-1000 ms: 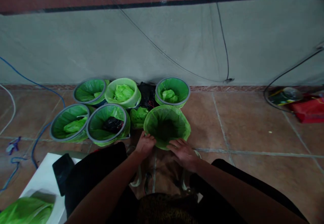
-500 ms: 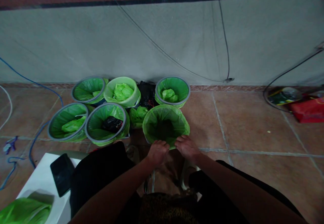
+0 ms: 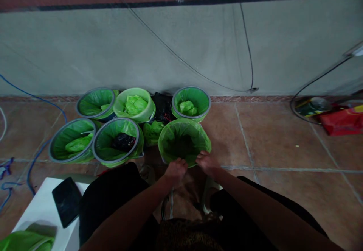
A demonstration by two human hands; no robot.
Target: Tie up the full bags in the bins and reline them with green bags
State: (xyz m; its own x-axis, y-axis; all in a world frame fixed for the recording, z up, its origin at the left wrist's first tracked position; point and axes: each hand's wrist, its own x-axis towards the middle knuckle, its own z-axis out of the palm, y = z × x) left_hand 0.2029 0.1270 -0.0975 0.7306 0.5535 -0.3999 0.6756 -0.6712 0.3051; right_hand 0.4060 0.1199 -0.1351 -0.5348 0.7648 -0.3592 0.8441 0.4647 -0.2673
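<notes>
The lined bin point(image 3: 204, 137) stands on the tiled floor point(image 3: 292, 186) directly in front of the person, between and beyond the knees; its lower interior is dark, so the contents cannot be made out; its near edge is partly covered by both hands.

Left hand point(image 3: 176, 169): fingers curled in at the near edge, closed on the green liner point(image 3: 170, 135); thumb and fingertips are hidden; right hand point(image 3: 209, 164): fingers bent over the same edge just beside the left, likewise closed on the liner; its thumb cannot be made out.

The green bag point(image 3: 28, 242) at lower left is cut off by the frame; so is the red item point(image 3: 343, 123) at far right; the shoes are partly hidden by the legs.

Count: bins, six in all; grey-rimmed bins point(image 3: 130, 127), four; pale-rimmed bin point(image 3: 120, 105), one; the bin at the hands, one; green bundles point(image 3: 136, 104) inside bins, four, the one at back left only partly visible; black bundle point(image 3: 124, 141) in a bin, one; black bag point(image 3: 163, 105) near the wall, one; dark flat device point(image 3: 67, 201) on the white surface point(image 3: 36, 205), one.
</notes>
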